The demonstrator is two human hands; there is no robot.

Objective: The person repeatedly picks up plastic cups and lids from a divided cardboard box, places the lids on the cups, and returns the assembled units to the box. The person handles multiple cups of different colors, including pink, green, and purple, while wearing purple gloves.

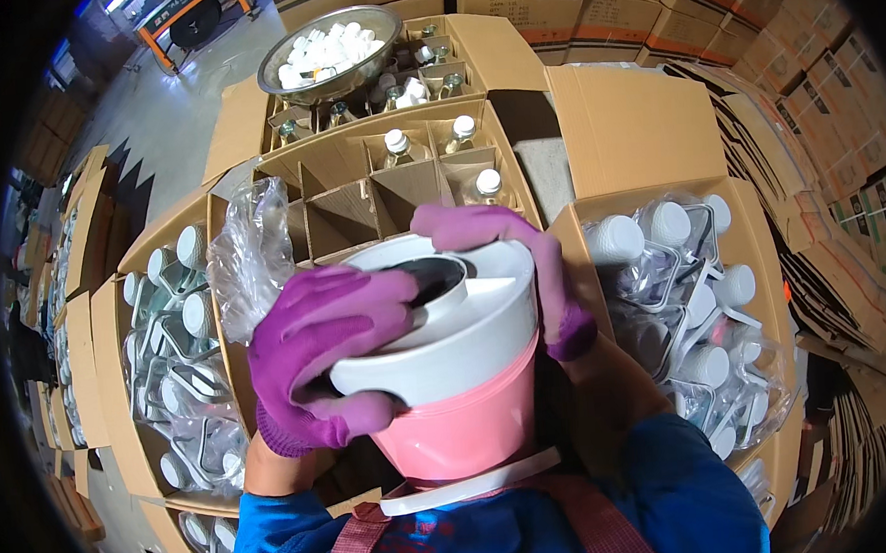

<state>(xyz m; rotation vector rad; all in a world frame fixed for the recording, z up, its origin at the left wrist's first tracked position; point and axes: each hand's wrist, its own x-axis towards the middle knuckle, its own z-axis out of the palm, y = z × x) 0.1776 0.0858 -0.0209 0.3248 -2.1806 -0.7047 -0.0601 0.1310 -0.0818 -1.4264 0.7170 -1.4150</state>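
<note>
A jug-like vessel with a pink body (461,426) and a broad whitish-grey round end piece (466,340) is held close against my chest. The end piece faces up and has a raised ring round a dark opening (428,275). My left hand (326,343), in a purple glove, wraps the left side, its thumb low on the rim and its fingers reaching over the top. My right hand (501,238), gloved alike, grips the far right rim from above. A pale curved strip (474,480) shows below the pink body, nearest my chest.
Ahead stands a divided carton (345,217) with several white-capped clear bottles (464,133). Beyond it, a metal bowl (283,85) of white caps rests on another carton. Cartons of grey-white handled parts flank me left (170,331) and right (700,313). Plastic wrap (252,256) hangs at left.
</note>
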